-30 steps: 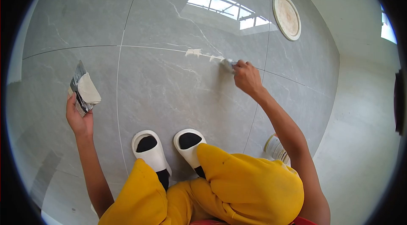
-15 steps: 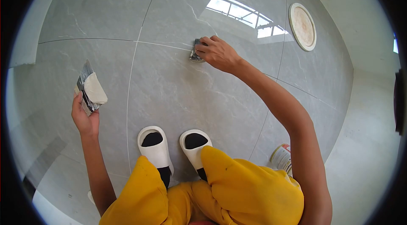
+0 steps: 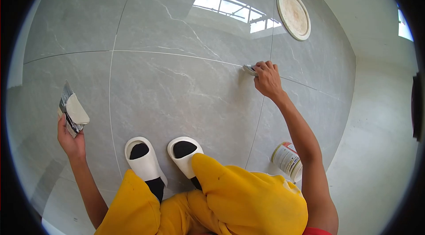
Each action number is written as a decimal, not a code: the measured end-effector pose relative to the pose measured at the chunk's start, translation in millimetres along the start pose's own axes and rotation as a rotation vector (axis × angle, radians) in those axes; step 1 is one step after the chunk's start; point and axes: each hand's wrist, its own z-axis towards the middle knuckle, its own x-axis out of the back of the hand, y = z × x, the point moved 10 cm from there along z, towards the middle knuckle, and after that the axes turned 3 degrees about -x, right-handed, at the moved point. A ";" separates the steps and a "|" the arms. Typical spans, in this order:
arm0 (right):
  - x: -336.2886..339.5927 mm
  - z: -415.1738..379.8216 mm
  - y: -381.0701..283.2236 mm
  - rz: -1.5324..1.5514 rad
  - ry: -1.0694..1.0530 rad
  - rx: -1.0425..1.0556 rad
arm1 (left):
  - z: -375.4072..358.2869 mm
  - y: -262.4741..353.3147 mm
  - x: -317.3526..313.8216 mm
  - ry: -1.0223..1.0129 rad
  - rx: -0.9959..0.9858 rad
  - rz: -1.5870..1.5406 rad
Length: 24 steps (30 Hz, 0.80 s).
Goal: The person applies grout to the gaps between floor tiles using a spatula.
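Observation:
My left hand is closed around a wide putty knife, held up at the left over the floor. A thick slab of off-white filler paste sits on its blade. My right hand grips a small scraper, its edge down on the joint between the grey floor tiles. Behind the scraper, to the left, the joint line is filled white; to the right of my hand it looks dark. My fingers partly cover the scraper.
A printed can stands by my right knee. A round, white-rimmed lid-like disc lies at the upper right. My white slippers are on the tiles. A pale wall runs along the right.
My right hand has slid the scraper rightward along the joint, and white now fills the stretch behind it. My left hand still holds the loaded putty knife. The view has shifted slightly.

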 end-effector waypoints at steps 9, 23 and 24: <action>-12.2 -30.2 17.1 -0.008 -0.135 -0.196 | -5.2 3.9 -7.7 -0.016 0.010 0.055; -22.1 -56.9 76.0 -0.117 -0.075 -0.296 | 3.8 2.5 20.8 0.061 0.002 0.025; -7.5 -52.4 86.9 -0.092 -0.016 -0.334 | 2.2 2.4 18.3 0.074 -0.006 0.015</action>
